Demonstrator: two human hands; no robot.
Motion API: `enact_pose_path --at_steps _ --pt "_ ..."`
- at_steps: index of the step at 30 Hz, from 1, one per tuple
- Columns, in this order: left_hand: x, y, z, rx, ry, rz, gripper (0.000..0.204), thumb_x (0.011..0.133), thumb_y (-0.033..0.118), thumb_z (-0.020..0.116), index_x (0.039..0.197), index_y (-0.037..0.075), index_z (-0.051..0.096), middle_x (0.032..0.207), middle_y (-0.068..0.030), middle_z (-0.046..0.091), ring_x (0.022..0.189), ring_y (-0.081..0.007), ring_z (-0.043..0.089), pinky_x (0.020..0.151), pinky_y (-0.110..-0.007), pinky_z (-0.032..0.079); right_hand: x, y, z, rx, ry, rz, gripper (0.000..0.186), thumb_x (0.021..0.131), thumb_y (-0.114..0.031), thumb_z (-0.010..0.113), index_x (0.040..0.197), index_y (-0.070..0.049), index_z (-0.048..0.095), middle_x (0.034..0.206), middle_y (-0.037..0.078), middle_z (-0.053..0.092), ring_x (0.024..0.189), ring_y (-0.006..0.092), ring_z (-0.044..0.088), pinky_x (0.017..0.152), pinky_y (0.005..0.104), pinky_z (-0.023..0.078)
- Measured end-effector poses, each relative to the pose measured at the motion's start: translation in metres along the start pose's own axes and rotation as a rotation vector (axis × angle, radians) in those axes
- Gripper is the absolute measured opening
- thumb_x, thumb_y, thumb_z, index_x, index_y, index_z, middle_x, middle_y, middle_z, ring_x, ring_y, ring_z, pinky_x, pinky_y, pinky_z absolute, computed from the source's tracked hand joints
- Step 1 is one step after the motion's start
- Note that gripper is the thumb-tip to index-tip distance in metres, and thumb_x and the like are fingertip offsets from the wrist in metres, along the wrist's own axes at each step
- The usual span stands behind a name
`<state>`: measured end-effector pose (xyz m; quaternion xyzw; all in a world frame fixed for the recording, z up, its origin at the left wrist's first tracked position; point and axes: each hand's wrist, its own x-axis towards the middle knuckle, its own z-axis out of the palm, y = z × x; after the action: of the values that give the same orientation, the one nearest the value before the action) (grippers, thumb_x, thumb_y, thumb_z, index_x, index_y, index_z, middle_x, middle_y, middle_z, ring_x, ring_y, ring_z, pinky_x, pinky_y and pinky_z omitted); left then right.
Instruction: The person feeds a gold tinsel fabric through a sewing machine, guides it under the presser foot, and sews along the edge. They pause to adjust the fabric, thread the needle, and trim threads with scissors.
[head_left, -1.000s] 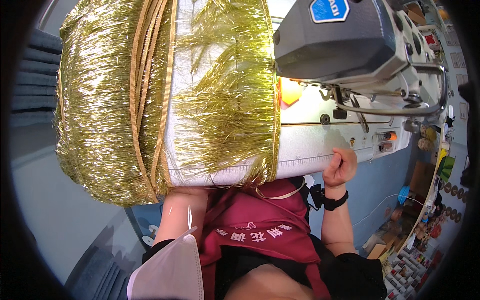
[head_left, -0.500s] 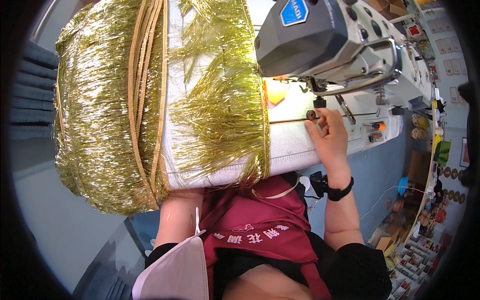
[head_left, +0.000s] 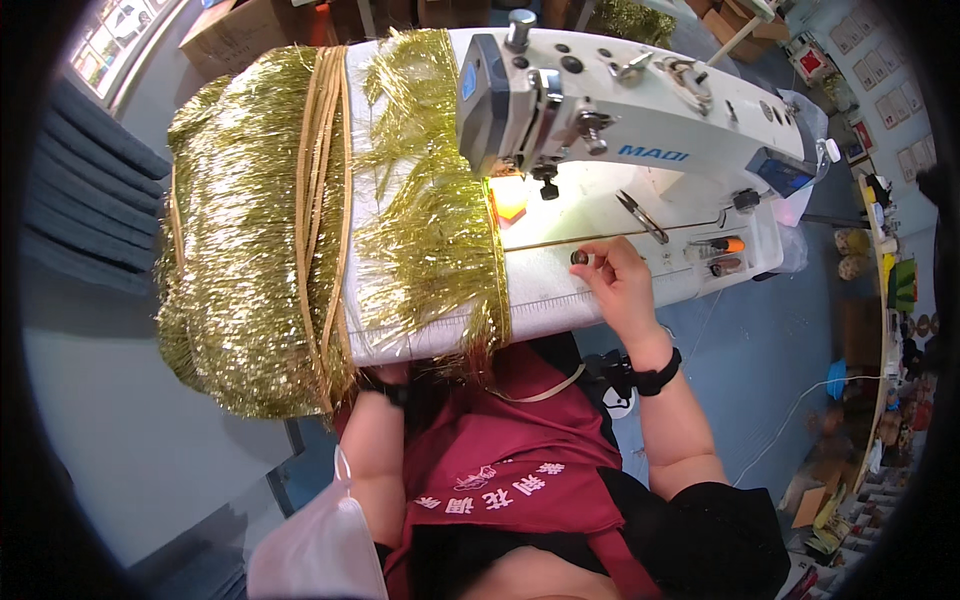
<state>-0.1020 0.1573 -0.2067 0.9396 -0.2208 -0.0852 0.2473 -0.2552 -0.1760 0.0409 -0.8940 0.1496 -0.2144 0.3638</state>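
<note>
My right hand is raised over the sewing machine's white bed, thumb and fingers pinching a small dark round piece that looks like a bobbin. My left hand reaches beneath the front edge of the bed, its fingers hidden below the fringe. Gold tinsel fringe lies spread across the left part of the bed, its woven edge running beside the needle area. A thick bundle of the same fringe hangs over the left end, with tan braid bands along it.
The white sewing machine head arches over the bed, its lamp lit. Thread snips lie behind my right hand. A tray at the right end holds an orange-handled tool. Cardboard boxes stand at the back left.
My view has shifted, showing more of the machine's top. My right hand has lifted the small round piece slightly, still pinched. My left hand stays under the bed's edge.
</note>
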Motion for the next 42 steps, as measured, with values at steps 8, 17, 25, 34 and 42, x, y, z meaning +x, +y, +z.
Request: enact_pose_path --at_steps 8,17,25,34,42 --pt "-0.158 0.121 -0.185 0.097 -0.519 0.063 0.040 0.093 0.015 0.066 0.131 0.004 0.064 0.123 -0.0210 0.069 0.107 -0.0365 0.069 0.092 -0.044 0.055 -0.044 -0.060 -0.041 0.047 -0.034 -0.407 0.028 0.078 -0.027 0.087 0.096 -0.012 0.071 0.077 0.003 0.063 0.065 0.0226 0.061 0.058 0.0342 0.048" --pt "-0.105 0.287 -0.207 -1.227 -0.400 0.102 0.022 0.093 -0.002 0.074 0.114 -0.005 0.068 0.103 -0.0091 0.074 0.091 -0.0141 0.072 0.080 -0.026 0.060 -0.065 -0.093 -0.076 -0.104 -0.113 -0.784 0.028 0.086 -0.033 0.077 0.096 -0.009 0.066 0.081 0.001 0.055 0.072 0.0170 0.059 0.061 0.0318 0.044" --pt "-0.062 0.320 -0.188 -1.369 -0.566 0.182 0.021 0.095 0.005 0.075 0.113 -0.003 0.069 0.098 -0.0086 0.075 0.086 -0.0140 0.072 0.077 -0.025 0.058 0.087 0.000 -0.223 -0.413 0.462 -0.521 0.009 0.089 -0.016 0.074 0.094 -0.009 0.076 0.095 0.006 0.068 0.091 0.0308 0.066 0.079 0.0420 0.053" --pt "-0.062 0.336 -0.182 -1.361 -0.548 0.166 0.018 0.094 0.003 0.074 0.111 -0.002 0.068 0.099 -0.0123 0.075 0.085 -0.0155 0.072 0.078 -0.027 0.059 0.188 0.081 -0.267 -0.635 0.368 -0.304 0.011 0.087 -0.029 0.076 0.094 -0.022 0.082 0.098 0.000 0.065 0.096 0.0249 0.065 0.090 0.0442 0.041" --pt "-0.064 0.329 -0.173 -1.395 -0.560 0.131 0.021 0.096 0.006 0.074 0.114 -0.002 0.068 0.099 -0.0076 0.073 0.088 -0.0142 0.071 0.080 -0.027 0.058 0.186 0.069 -0.262 -0.865 0.338 -0.632 0.010 0.095 -0.020 0.066 0.095 -0.011 0.069 0.098 0.007 0.065 0.096 0.0300 0.066 0.084 0.0426 0.046"
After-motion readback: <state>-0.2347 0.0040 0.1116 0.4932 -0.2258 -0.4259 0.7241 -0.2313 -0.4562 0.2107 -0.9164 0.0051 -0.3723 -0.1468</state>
